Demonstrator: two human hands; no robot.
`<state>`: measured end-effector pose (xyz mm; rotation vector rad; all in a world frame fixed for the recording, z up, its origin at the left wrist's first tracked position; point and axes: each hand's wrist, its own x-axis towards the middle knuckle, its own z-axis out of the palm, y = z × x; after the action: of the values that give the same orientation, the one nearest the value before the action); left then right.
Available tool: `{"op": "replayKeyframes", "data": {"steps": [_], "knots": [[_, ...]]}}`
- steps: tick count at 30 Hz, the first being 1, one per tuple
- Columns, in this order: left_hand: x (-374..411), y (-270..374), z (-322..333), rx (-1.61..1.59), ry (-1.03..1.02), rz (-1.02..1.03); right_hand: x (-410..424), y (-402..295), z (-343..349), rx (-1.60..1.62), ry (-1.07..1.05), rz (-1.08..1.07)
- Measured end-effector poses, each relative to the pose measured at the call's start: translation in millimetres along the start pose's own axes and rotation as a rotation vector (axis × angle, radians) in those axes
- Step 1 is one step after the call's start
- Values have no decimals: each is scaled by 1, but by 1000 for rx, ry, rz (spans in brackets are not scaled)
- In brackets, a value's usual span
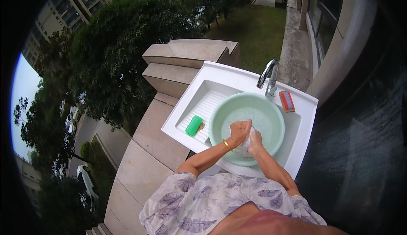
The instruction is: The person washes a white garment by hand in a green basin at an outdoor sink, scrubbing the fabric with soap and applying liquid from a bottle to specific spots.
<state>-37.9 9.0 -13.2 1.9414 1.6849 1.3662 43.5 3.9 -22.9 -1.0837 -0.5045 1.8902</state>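
A pale green plastic basin point(219, 114) holding cloudy water sits in a white laundry sink point(176, 120). Over the basin, my left hand point(239, 132) is closed on a wet white cloth point(244, 150), with a gold bangle on that wrist. My right hand point(255, 142) grips the same cloth close beside it. Part of the cloth hangs below my hands; the rest is hidden by my fingers. On the ribbed washboard point(203, 103) to the left lies a green soap bar point(194, 125).
Behind the basin stands a chrome faucet point(270, 77). A red and grey scrub brush or sponge point(287, 101) rests on the sink's right rear ledge. Stone parapet slabs point(152, 136) border the sink at left, with a drop to trees and parked cars beyond. Dark glass point(356, 158) is at right.
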Motion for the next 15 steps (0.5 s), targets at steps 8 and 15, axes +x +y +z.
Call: {"op": "replayKeyframes", "data": {"steps": [8, 15], "knots": [[12, -15, -2, 7, -16, 35, 11, 5, -6, -5, -61, 21], [-4, 37, 11, -2, 83, 402, 56, 21, -61, 614, -759, 230]]}}
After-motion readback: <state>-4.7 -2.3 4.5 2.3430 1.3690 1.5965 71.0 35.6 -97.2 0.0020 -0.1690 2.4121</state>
